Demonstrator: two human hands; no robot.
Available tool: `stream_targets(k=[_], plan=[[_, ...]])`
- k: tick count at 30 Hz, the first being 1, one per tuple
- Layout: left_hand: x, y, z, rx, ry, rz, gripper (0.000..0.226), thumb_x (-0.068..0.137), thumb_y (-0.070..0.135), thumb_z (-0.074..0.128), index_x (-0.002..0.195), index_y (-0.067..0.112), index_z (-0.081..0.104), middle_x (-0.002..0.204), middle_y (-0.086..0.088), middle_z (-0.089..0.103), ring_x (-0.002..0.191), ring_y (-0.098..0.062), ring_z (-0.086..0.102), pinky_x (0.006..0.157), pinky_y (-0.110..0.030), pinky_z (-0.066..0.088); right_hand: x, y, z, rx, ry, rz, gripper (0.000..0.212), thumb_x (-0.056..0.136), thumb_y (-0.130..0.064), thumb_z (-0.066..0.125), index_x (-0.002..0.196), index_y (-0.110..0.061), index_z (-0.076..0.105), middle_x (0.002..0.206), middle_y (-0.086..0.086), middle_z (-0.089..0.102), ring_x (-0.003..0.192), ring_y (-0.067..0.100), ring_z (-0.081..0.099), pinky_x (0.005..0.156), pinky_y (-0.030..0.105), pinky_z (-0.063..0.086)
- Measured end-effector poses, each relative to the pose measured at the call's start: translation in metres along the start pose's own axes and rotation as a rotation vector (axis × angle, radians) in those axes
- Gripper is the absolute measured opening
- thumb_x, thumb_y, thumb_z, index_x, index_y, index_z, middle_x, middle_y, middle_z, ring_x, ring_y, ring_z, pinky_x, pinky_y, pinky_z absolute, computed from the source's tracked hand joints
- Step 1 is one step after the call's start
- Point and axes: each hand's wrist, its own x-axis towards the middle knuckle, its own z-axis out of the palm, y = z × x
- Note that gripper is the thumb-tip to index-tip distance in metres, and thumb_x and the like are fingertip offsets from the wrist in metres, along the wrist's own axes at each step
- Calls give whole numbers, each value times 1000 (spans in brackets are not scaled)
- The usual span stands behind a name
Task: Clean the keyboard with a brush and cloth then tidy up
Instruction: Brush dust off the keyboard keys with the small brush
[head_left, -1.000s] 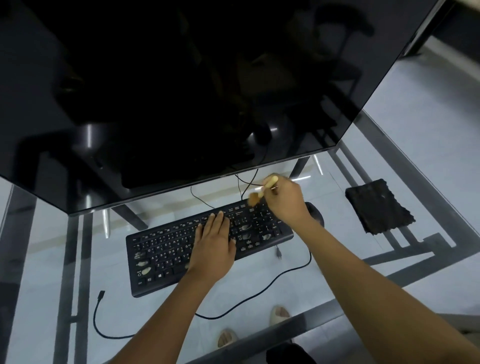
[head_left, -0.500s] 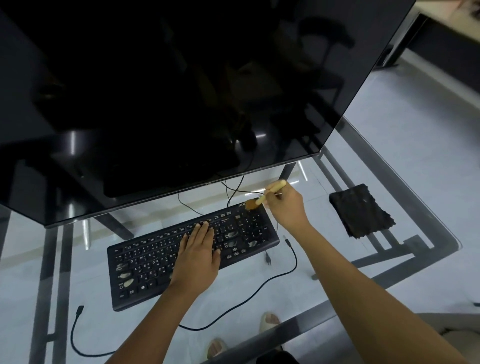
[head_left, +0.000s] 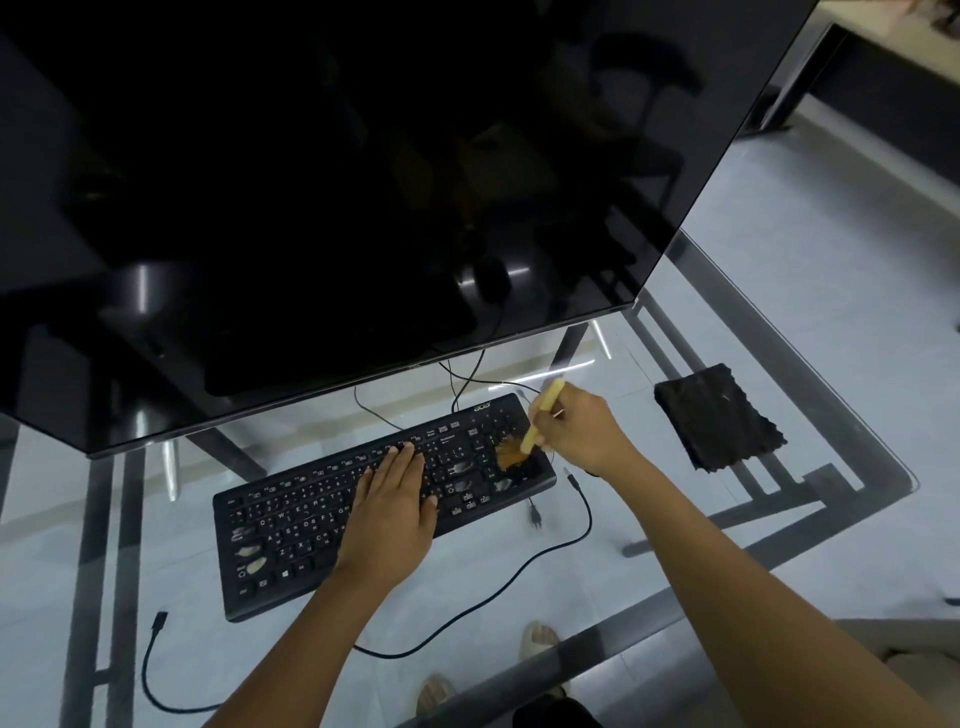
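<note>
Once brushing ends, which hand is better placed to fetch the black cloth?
Right, probably. The black cloth lies on the glass table just beyond the right hand, though it must first drop the yellow-handled brush. The left hand rests flat on the black keyboard, farther away.

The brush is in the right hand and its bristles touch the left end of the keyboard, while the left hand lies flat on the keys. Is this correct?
Not quite. In the head view the brush, held in the right hand, touches the right end of the keyboard, not the left. The left hand does lie flat on the keys.
</note>
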Motion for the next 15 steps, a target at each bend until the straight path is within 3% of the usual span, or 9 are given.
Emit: stream_targets(k=[3, 7, 10, 13, 15], plan=[[2, 1, -1, 2, -2, 2, 56, 99, 35, 36, 150, 14, 22, 159, -1, 13, 147, -15, 4, 119, -37, 3, 0, 1, -6, -11, 144, 13, 14, 96, -16, 51, 91, -6, 59, 78, 7, 62, 64, 17, 59, 54, 19, 45], [2, 0, -1, -6, 6, 1, 56, 99, 34, 37, 149, 13, 24, 159, -2, 14, 147, -16, 5, 120, -38, 5, -1, 4, -6, -116, -46, -21, 14, 94, -18, 51, 89, -8, 58, 73, 7, 62, 61, 19, 60, 54, 25, 50], [1, 0, -1, -8, 2, -2, 56, 99, 35, 36, 150, 14, 23, 159, -1, 13, 147, -15, 5, 120, -38, 5, -2, 5, -11, -87, 114, -17, 14, 96, -18, 51, 90, -7, 57, 77, 5, 61, 64, 18, 61, 53, 18, 44], [0, 0, -1, -11, 5, -6, 57, 99, 35, 36, 150, 14, 22, 160, -1, 12, 147, -15, 4, 120, -38, 5, -1, 7, -11, -137, -37, -51, 13, 94, -18, 52, 93, -8, 60, 80, 8, 65, 68, 23, 64, 61, 29, 54], [-2, -2, -2, -5, 6, -7, 56, 99, 35, 36, 150, 14, 23, 160, -1, 12, 147, -15, 4, 120, -38, 5, -1, 5, -7, -146, 25, -73, 14, 96, -19, 51, 94, -9, 60, 83, 7, 66, 71, 20, 64, 64, 28, 55]])
